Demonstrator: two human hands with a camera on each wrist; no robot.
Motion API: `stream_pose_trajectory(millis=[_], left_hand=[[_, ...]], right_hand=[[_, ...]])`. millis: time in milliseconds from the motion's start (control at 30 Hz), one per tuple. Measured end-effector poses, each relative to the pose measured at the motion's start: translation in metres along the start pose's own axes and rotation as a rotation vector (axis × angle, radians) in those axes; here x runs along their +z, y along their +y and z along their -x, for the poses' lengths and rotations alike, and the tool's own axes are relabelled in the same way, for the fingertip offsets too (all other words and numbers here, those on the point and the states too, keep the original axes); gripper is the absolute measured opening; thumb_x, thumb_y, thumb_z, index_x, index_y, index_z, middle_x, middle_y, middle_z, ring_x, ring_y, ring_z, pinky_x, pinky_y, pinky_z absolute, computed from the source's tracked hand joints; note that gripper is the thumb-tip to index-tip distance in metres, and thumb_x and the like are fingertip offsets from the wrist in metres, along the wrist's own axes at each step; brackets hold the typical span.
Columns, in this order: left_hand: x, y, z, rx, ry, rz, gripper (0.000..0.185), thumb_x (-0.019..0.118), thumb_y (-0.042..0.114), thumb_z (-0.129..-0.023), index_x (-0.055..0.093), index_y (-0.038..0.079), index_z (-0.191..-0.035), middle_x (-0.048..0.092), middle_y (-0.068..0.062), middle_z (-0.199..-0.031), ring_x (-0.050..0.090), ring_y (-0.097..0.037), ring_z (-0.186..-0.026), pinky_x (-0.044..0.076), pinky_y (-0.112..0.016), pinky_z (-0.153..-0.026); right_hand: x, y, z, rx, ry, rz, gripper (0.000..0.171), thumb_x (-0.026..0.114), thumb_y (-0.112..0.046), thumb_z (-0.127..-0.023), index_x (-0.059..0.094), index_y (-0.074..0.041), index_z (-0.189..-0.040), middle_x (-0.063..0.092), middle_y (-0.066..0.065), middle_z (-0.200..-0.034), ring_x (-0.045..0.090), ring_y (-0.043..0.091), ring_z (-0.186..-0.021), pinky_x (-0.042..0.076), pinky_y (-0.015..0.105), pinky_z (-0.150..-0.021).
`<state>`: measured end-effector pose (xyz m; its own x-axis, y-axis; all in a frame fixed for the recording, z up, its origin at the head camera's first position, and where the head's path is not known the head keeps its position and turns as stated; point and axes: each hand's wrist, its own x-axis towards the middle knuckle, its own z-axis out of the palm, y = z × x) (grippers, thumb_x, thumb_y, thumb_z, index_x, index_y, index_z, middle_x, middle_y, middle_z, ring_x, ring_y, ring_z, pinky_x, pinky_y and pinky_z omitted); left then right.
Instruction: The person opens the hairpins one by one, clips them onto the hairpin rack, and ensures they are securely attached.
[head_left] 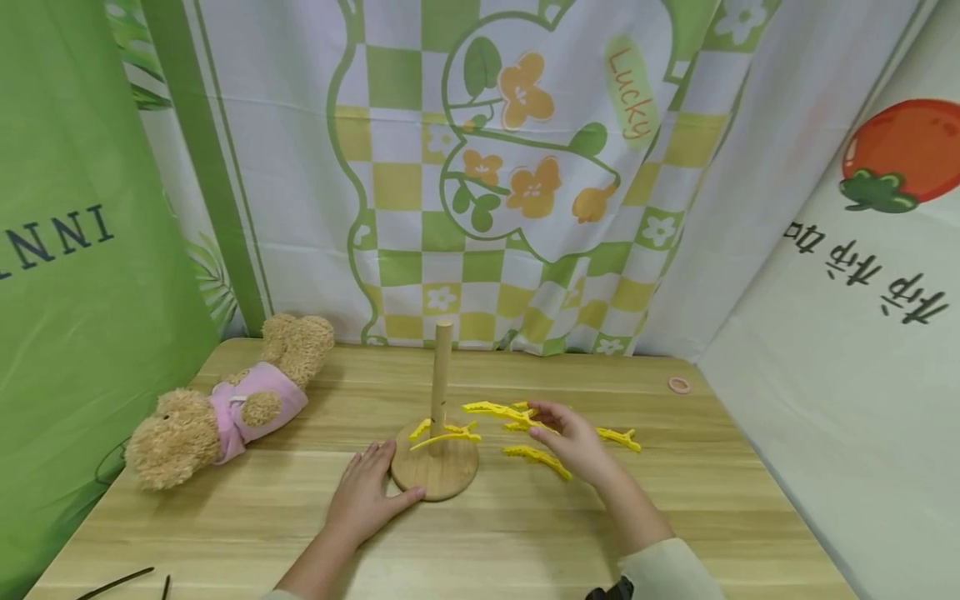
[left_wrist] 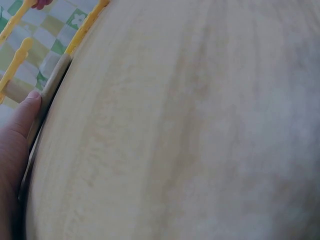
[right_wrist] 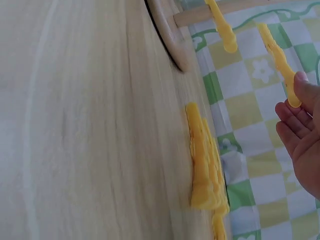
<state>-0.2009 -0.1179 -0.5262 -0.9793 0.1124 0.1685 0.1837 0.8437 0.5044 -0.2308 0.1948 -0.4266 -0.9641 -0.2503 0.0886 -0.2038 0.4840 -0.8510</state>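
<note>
Wooden stand, yellow clips, two hands

Nearest, the left hand (head_left: pixel 365 497) rests with relaxed fingers against the round wooden peg stand (head_left: pixel 436 467), which bears two yellow plastic hair clips (head_left: pixel 444 432). Beyond, the right hand (head_left: pixel 572 439) pinches one long yellow clip (head_left: pixel 496 409); about three more lie around it on the light wooden table (head_left: pixel 480 542).

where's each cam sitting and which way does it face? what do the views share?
Head: worn on the head, looks forward and down at the wooden stand; both forearms show.
Left wrist: low beside the left hand, faces the stand's base; thumb shows.
Right wrist: low by the right hand, faces a yellow clip on the table; fingers show.
Shared: all three views show the stand and yellow clips.
</note>
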Motion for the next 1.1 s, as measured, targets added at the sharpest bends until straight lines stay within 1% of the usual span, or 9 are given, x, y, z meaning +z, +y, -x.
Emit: stream_pose_trajectory(millis=[67, 133, 200, 300, 433, 533, 633, 867, 1100], left_hand=[[0.001, 0.0, 0.0, 0.004, 0.004, -0.003, 0.097, 0.047, 0.074, -0.064, 0.031, 0.009, -0.134, 0.036, -0.008, -0.137, 0.027, -0.027, -0.13, 0.014, -0.044, -0.109], [0.001, -0.001, 0.001, 0.009, 0.006, -0.004, 0.097, 0.046, 0.074, -0.064, 0.031, 0.009, -0.135, 0.036, -0.008, -0.137, 0.027, -0.028, -0.13, 0.014, -0.044, -0.109], [0.001, -0.001, 0.001, 0.013, 0.01, -0.005, 0.097, 0.046, 0.074, -0.065, 0.031, 0.009, -0.135, 0.036, -0.008, -0.137, 0.027, -0.028, -0.129, 0.014, -0.044, -0.109], [0.001, -0.002, 0.001, 0.012, 0.013, -0.008, 0.096, 0.047, 0.073, -0.065, 0.031, 0.009, -0.134, 0.037, -0.008, -0.137, 0.028, -0.028, -0.129, 0.015, -0.044, -0.109], [0.002, -0.002, 0.0, 0.011, 0.011, -0.019, 0.096, 0.047, 0.074, -0.065, 0.031, 0.009, -0.135, 0.037, -0.008, -0.137, 0.028, -0.028, -0.129, 0.015, -0.045, -0.109], [0.002, -0.001, 0.0, 0.014, 0.011, -0.02, 0.096, 0.047, 0.073, -0.065, 0.031, 0.009, -0.134, 0.037, -0.008, -0.136, 0.029, -0.029, -0.129, 0.016, -0.045, -0.109], [0.002, -0.001, 0.0, 0.016, 0.015, -0.017, 0.095, 0.047, 0.073, -0.065, 0.033, 0.009, -0.134, 0.038, -0.008, -0.136, 0.029, -0.029, -0.128, 0.016, -0.044, -0.109], [0.002, -0.001, 0.001, 0.013, 0.01, -0.006, 0.093, 0.048, 0.071, -0.066, 0.031, 0.009, -0.134, 0.037, -0.008, -0.137, 0.028, -0.029, -0.129, 0.014, -0.045, -0.109], [0.001, -0.002, -0.001, 0.01, 0.011, -0.006, 0.095, 0.049, 0.072, -0.066, 0.032, 0.009, -0.134, 0.037, -0.008, -0.137, 0.028, -0.029, -0.129, 0.014, -0.043, -0.11]], right_hand=[[0.005, -0.002, -0.006, -0.023, 0.034, 0.041, 0.035, 0.056, -0.023, -0.083, 0.053, -0.011, -0.116, 0.058, 0.005, -0.11, 0.053, 0.019, -0.103, 0.047, 0.03, -0.088], [0.01, 0.002, -0.014, -0.03, 0.061, 0.095, 0.032, 0.056, -0.025, -0.082, 0.057, -0.013, -0.112, 0.06, 0.001, -0.105, 0.056, 0.015, -0.097, 0.049, 0.03, -0.086], [0.016, -0.001, -0.019, -0.029, 0.072, 0.124, 0.029, 0.057, -0.024, -0.082, 0.059, -0.013, -0.11, 0.061, 0.0, -0.102, 0.058, 0.014, -0.094, 0.05, 0.03, -0.083], [0.025, -0.006, -0.027, -0.007, 0.051, 0.144, 0.027, 0.055, -0.028, -0.083, 0.06, -0.02, -0.108, 0.062, -0.004, -0.102, 0.059, 0.01, -0.09, 0.052, 0.026, -0.076], [0.038, -0.014, -0.036, 0.0, -0.001, 0.124, 0.026, 0.053, -0.031, -0.084, 0.059, -0.025, -0.108, 0.062, -0.006, -0.103, 0.06, 0.01, -0.091, 0.052, 0.025, -0.074], [0.047, -0.02, -0.04, -0.009, -0.041, 0.11, 0.027, 0.052, -0.031, -0.084, 0.058, -0.024, -0.11, 0.061, -0.005, -0.105, 0.059, 0.012, -0.093, 0.052, 0.026, -0.076], [0.053, -0.024, -0.041, 0.014, -0.076, 0.094, 0.028, 0.051, -0.032, -0.085, 0.057, -0.024, -0.112, 0.06, -0.006, -0.107, 0.058, 0.011, -0.095, 0.052, 0.026, -0.076], [0.06, -0.024, -0.044, 0.013, -0.115, 0.093, 0.037, 0.052, -0.032, -0.084, 0.053, -0.016, -0.118, 0.06, -0.002, -0.11, 0.059, 0.013, -0.096, 0.052, 0.028, -0.076], [0.06, -0.025, -0.042, -0.014, -0.16, 0.103, 0.036, 0.052, -0.036, -0.084, 0.051, -0.025, -0.118, 0.058, -0.004, -0.113, 0.056, 0.013, -0.1, 0.05, 0.029, -0.081]])
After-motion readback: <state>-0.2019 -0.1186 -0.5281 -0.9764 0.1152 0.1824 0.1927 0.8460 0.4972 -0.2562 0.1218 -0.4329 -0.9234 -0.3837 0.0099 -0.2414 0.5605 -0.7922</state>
